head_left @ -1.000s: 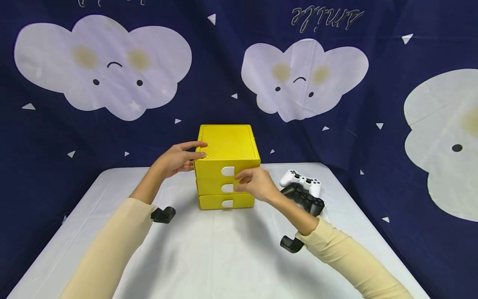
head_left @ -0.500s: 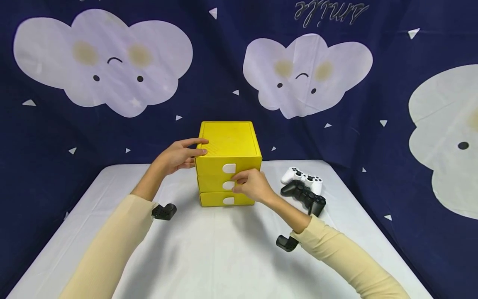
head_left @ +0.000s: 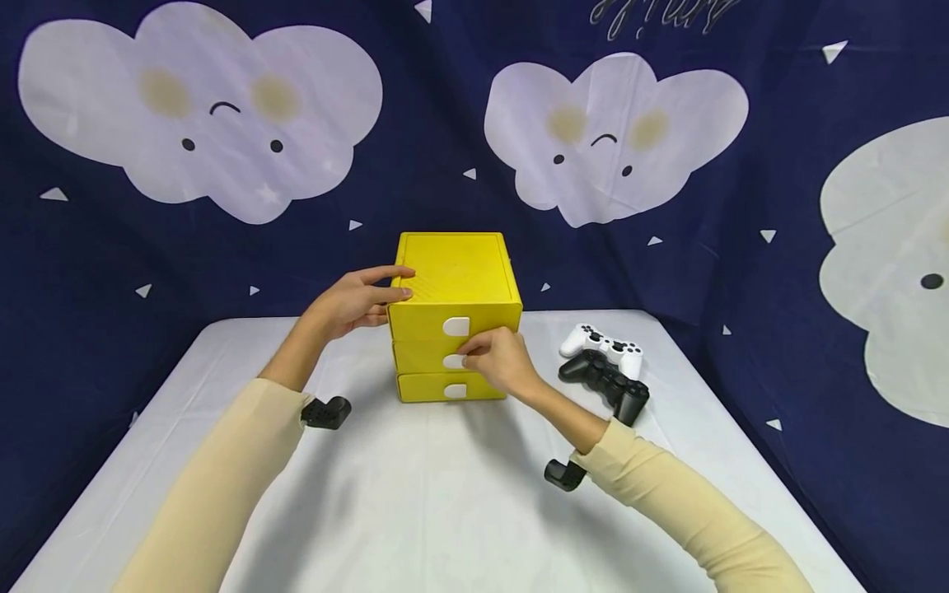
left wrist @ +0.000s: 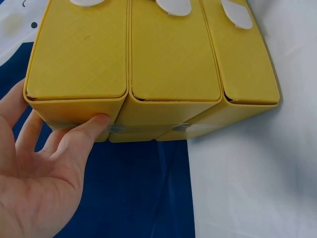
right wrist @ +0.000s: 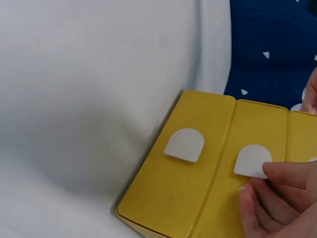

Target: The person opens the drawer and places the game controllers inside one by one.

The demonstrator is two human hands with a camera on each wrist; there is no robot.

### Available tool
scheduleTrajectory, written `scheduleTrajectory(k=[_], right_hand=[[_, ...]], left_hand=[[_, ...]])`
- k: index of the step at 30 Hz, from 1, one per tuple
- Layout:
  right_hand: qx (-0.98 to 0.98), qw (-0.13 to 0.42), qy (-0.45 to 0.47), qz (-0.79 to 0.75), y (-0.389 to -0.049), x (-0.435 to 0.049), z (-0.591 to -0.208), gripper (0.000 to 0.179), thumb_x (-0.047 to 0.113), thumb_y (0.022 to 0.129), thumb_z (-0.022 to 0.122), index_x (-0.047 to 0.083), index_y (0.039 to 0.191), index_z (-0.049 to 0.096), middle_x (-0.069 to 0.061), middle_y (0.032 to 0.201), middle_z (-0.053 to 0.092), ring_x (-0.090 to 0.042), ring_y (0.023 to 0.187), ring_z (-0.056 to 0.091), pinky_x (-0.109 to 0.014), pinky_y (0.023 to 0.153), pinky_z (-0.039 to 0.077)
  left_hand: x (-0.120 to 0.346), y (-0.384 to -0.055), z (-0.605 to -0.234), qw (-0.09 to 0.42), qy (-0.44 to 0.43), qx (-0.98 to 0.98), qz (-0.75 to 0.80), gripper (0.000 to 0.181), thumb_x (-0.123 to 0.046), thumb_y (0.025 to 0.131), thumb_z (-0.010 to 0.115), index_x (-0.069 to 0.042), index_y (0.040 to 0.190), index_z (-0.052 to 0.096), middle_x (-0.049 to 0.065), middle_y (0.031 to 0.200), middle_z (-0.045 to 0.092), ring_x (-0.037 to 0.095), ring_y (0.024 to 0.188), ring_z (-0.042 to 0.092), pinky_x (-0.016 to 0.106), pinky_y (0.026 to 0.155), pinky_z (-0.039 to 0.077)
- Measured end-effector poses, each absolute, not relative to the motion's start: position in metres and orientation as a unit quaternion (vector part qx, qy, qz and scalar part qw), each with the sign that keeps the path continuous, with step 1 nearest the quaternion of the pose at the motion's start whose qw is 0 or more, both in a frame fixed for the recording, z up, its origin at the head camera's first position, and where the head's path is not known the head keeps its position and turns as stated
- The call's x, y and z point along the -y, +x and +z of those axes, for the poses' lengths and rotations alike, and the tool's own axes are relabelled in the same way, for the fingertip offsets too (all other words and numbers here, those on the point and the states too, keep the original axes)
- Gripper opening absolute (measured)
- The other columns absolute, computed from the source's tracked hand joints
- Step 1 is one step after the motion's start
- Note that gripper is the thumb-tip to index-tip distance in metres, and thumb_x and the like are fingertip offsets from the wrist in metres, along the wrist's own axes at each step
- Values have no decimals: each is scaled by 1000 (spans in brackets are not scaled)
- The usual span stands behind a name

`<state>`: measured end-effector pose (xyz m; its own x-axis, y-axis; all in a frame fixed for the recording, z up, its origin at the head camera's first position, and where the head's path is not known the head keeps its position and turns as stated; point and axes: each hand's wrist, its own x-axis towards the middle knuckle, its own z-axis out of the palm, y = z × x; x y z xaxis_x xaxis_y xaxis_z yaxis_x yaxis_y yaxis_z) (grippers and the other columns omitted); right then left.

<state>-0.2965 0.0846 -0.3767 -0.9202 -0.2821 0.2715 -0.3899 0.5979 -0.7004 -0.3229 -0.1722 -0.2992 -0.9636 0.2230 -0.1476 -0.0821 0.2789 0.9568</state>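
Note:
A yellow three-drawer box (head_left: 460, 268) stands on the white table, each drawer front bearing a white tab. My left hand (head_left: 348, 306) is at its left front corner, straight fingers laid over the top and other digits against the side wall. My right hand (head_left: 502, 362) is in front of the middle drawer (right wrist: 242, 124). Its thumb sits on the edge of that drawer's white tab (right wrist: 250, 159), with the fingers curled beneath, pinching it. The bottom drawer's tab (right wrist: 185, 144) is untouched. All three drawers look closed.
A white game controller (head_left: 593, 342) and a black game controller (head_left: 604, 383) lie to the right of the box, near my right forearm. Behind the table hangs a dark blue cloth (head_left: 437, 189) with cloud prints. Clear tape (left wrist: 143, 128) runs along the box's side.
My right hand has closed in on the middle drawer's tab and now pinches it. The left hand stays on the box. The whole head view has shifted slightly upward.

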Motion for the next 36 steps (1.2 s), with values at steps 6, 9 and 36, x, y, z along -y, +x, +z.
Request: scheduleTrajectory(k=[6, 9, 36], right_hand=[[889, 98, 205, 397, -301, -83, -380, 4, 6, 85, 79, 3, 86, 82, -4, 81, 78, -14, 75, 73, -25, 67, 57], [891, 97, 204, 394, -301, -82, -379, 3, 5, 84, 80, 3, 86, 82, -4, 80, 78, -14, 75, 73, -24, 66, 56], [898, 15, 218, 383, -278, -90, -367, 12, 0, 83, 79, 8, 74, 78, 2, 60, 69, -11, 49, 59, -22, 49, 48]], left_hand=[[172, -323, -299, 130, 42, -792, 595, 55, -27, 99, 67, -26, 151, 49, 8, 145, 50, 17, 93, 59, 22, 77, 50], [172, -323, -298, 132, 42, -791, 596, 54, -27, 100, 67, -26, 151, 49, 8, 144, 51, 16, 93, 60, 22, 77, 51], [170, -321, -298, 133, 40, -783, 606, 54, -26, 99, 68, -27, 151, 50, 7, 141, 49, 12, 80, 52, 20, 69, 46]])
